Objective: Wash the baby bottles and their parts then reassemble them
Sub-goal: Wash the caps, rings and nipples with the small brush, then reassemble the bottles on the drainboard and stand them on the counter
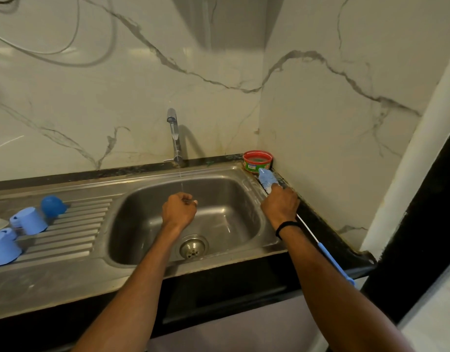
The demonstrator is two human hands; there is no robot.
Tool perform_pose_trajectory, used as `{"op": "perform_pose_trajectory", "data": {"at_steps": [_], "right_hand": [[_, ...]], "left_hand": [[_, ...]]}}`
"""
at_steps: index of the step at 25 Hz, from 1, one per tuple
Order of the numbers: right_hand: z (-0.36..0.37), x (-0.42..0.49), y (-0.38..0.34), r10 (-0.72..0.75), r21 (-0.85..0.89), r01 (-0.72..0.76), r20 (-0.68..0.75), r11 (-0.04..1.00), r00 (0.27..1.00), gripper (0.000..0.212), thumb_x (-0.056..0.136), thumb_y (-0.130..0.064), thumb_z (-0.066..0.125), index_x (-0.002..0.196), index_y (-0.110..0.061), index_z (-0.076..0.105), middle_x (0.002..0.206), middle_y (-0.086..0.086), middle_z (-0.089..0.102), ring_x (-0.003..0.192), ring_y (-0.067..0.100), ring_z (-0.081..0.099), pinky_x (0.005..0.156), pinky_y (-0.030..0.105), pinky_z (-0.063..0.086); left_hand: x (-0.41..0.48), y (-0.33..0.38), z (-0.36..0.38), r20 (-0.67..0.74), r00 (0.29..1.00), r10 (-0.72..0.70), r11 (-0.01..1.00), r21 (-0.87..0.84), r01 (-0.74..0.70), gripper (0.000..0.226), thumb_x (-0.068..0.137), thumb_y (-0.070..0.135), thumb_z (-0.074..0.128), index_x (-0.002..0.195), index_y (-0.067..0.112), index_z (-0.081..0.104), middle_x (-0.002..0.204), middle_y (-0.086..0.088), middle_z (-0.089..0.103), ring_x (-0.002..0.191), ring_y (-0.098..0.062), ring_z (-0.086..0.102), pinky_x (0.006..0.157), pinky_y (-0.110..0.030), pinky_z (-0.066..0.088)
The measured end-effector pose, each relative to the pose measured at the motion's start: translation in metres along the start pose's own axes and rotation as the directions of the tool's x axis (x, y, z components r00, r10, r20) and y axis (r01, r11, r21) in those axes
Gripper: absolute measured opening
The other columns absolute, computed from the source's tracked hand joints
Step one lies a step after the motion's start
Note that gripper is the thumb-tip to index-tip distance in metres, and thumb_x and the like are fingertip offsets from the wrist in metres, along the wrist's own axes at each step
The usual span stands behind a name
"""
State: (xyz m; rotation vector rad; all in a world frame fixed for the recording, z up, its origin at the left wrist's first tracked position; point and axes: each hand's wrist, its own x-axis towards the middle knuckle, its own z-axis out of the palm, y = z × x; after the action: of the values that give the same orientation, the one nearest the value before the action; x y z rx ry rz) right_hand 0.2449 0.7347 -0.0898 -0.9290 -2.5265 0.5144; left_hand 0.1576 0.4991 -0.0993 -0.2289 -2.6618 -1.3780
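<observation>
The left hand [179, 212] is held over the sink [231, 199] with its fingers curled round a small pale part [195, 202], too small to be identified, just beneath the thin water stream [181, 184] from the faucet [174, 138]. The right hand [279, 204] is closed round the bottle brush [268, 181] just behind the bristles, on the sink's right rim. The brush's long axis runs diagonally: the bristle head is pointed away, just beside the red-and-green soap tub [257, 162] in the far corner, and the blue handle [333, 260] trails back past the wrist along the counter edge. The held part thus lies left of the bristles, across the basin, so the head would probably have to be swung leftward to meet it. Two light-blue caps [28, 221] and a darker blue piece [52, 205] are left on the drainboard [79, 224], well apart from the brush and nearer the left hand.
</observation>
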Motion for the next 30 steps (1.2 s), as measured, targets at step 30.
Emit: {"op": "perform_pose_trajectory", "data": {"at_steps": [30], "right_hand": [[0.026,0.027,0.005,0.057,-0.177,-0.060,-0.019,0.982,0.998,0.047,0.087,-0.030,0.060,0.133,-0.024,0.050,0.128,0.019,0.051,0.120,0.038,0.042,0.105,0.049,0.030]], "left_hand": [[0.019,-0.022,0.005,-0.026,0.999,-0.022,1.000,0.019,0.023,0.027,0.092,0.020,0.071,0.117,0.009,0.071,0.115,-0.009,0.073,0.110,-0.025,0.067,0.094,-0.031,0.049]]}}
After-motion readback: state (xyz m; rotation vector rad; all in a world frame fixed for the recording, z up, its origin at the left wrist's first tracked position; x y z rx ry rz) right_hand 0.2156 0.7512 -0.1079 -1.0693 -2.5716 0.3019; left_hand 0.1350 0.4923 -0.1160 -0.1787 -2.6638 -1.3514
